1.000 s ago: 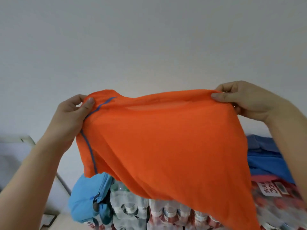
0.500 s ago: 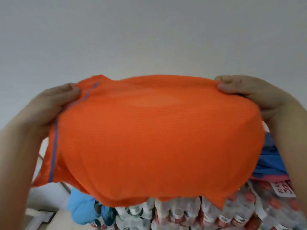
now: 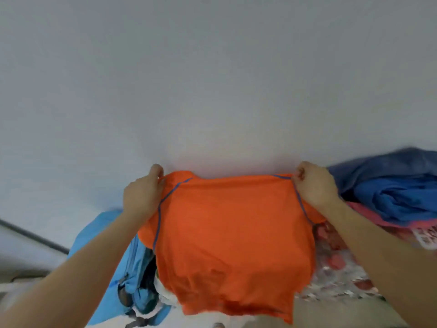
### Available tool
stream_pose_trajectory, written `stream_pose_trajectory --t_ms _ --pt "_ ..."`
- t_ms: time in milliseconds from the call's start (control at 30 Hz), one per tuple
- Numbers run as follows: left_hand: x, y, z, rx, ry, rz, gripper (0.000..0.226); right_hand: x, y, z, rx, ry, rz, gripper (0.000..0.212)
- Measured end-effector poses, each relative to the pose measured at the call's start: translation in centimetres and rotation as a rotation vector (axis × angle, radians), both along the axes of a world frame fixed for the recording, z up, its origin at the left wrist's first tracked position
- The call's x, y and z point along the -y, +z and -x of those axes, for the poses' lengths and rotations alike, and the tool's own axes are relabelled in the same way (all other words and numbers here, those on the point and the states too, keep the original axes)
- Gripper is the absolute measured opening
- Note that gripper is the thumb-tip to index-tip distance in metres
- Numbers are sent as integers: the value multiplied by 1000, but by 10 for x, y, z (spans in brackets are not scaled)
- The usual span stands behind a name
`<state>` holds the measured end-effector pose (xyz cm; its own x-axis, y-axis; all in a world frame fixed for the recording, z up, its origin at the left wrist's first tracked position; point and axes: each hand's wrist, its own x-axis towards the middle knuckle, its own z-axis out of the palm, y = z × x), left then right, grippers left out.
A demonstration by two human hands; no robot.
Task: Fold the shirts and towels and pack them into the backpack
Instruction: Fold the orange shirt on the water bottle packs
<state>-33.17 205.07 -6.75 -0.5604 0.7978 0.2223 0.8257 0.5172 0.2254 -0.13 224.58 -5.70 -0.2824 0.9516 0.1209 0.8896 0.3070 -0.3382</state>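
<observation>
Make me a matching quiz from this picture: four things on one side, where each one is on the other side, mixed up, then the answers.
Things
1. orange shirt
2. light blue backpack
3. dark blue garment
4. pink cloth

Places
A. crumpled at the far right, on top of another cloth
B. lower left, partly behind the left forearm
C. pinched at its shoulders by the left hand and the right hand
D. lying under the dark blue garment

Pairs: 1-C, 2-B, 3-A, 4-D
</observation>
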Motion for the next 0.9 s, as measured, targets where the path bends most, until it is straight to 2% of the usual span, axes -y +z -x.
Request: stream_pose_trajectory --t_ms 67,200,267,400,467,567,667,800,900 --pt "-4 -14 8 -50 -114 49 12 -2 -16 7 34 -19 -71 9" --pt "-11 -32 19 -35 -309 113 47 -16 -29 9 59 -26 -193 6" --pt "-16 -37 20 -17 -354 125 56 -21 -36 7 66 -54 -211 4" --pt "-20 -47 20 77 -368 164 59 -9 -48 2 84 -85 -313 23" --pt "-19 -50 19 107 -346 161 60 10 -43 16 28 -14 -356 29" --pt "-19 -50 14 100 -337 164 54 52 -50 56 42 229 -191 43" --pt "-19 -50 13 126 -298 122 47 82 -69 77 236 255 89 71" --pt "-8 -44 22 271 -203 61 38 86 -80 73 285 207 122 73" --pt "19 -39 24 494 -53 51 55 85 -82 74 309 197 109 71"
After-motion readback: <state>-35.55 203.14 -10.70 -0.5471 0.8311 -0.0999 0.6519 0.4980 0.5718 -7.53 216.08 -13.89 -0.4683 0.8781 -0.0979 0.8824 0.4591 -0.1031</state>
